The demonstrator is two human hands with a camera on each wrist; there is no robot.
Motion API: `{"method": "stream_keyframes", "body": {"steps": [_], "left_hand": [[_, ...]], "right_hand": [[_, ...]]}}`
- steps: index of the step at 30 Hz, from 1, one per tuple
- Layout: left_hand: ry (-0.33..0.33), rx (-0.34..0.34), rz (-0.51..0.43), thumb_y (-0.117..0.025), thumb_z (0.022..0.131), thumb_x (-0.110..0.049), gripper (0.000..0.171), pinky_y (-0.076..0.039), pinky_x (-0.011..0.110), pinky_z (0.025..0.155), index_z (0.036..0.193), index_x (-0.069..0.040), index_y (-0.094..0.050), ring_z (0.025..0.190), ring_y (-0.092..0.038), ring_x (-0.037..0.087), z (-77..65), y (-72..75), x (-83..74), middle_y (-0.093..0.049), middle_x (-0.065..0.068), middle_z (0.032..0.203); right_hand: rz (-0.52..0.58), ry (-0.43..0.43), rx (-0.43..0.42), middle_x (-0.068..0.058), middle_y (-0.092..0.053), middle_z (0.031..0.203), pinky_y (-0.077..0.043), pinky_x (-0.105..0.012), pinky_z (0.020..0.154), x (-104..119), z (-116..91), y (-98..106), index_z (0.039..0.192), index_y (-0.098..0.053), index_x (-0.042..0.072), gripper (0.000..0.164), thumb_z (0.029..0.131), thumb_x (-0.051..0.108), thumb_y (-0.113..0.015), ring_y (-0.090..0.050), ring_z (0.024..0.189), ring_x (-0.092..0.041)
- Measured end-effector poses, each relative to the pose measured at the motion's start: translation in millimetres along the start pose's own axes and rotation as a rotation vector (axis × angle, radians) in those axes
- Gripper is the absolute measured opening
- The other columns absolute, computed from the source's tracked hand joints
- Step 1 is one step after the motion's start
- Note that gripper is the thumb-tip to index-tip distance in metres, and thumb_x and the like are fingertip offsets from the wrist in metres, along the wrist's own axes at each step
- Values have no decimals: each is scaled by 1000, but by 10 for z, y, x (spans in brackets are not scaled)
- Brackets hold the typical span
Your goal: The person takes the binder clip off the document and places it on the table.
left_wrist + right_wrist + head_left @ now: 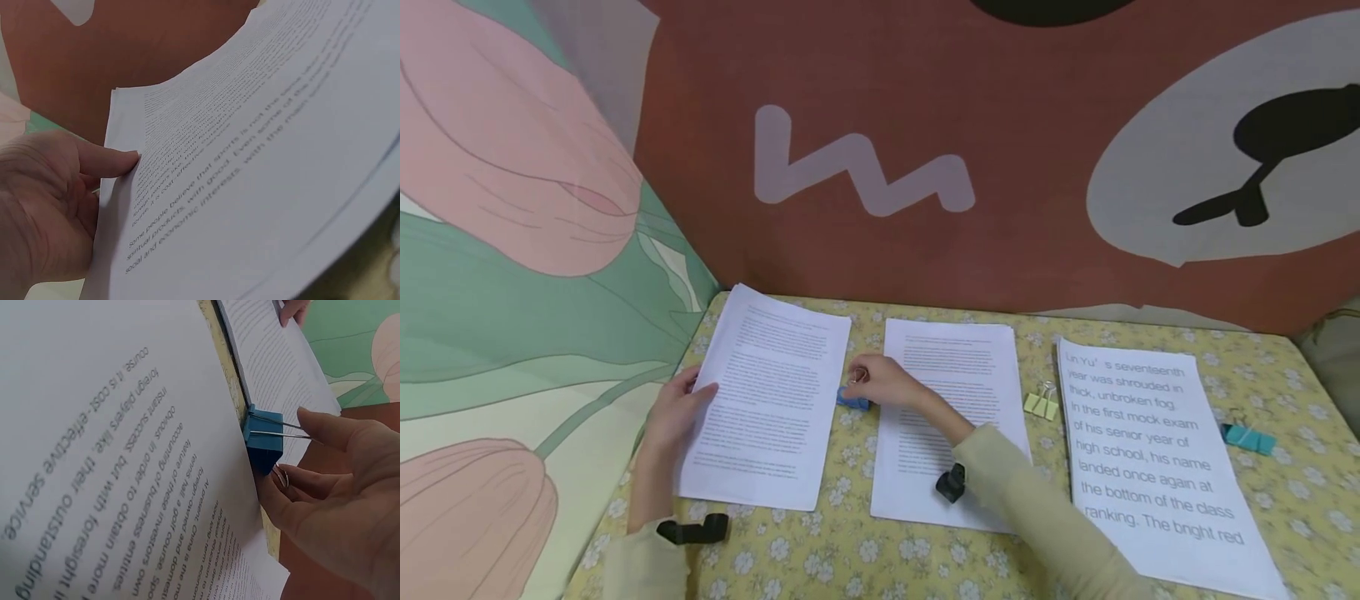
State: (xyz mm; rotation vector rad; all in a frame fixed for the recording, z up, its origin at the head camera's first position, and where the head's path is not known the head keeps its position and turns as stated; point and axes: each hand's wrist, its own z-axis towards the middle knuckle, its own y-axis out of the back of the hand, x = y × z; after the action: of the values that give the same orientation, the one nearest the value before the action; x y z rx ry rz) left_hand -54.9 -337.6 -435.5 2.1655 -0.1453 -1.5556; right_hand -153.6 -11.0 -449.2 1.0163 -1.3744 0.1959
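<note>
My left hand [676, 408] grips the left edge of the left paper stack [767, 400]. In the left wrist view its thumb lies on the top sheet [237, 187], and the other fingers are partly hidden behind the edge. Between this stack and the middle paper stack [955, 358], my right hand [883, 382] pinches a blue binder clip [853, 398]. The right wrist view shows the clip [265, 440] with its wire handles between thumb and fingers. Whether its mouth touches any paper cannot be told.
A yellow binder clip [1042, 405] lies between the middle stack and the large-print stack [1150, 467]. Right of that stack lies a teal binder clip [1249, 438]. A flowered yellow cloth [850, 550] covers the table. Patterned panels [880, 250] rise behind and at left.
</note>
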Motion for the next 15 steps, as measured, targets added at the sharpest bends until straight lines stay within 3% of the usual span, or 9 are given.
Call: {"method": "stream_keyframes", "body": {"steps": [8,15], "left_hand": [[16,-51,60,-55,104,-5,43,-48,20,69,144,10,-50,77,-59,7,35,-10,3,-65,22,114],[41,-83,125,-53,105,-9,46,-44,25,79,148,6,-48,90,-61,18,40,-60,-7,-59,29,131]], "right_hand": [[-234,71,-12,-7,-64,98,-49,-32,76,64,40,-75,120,-69,-2,30,94,12,-78,-56,85,-16],[-338,22,-23,-13,-61,122,-49,-40,94,89,14,-105,132,-65,-1,42,96,17,-77,-55,109,-25]]}}
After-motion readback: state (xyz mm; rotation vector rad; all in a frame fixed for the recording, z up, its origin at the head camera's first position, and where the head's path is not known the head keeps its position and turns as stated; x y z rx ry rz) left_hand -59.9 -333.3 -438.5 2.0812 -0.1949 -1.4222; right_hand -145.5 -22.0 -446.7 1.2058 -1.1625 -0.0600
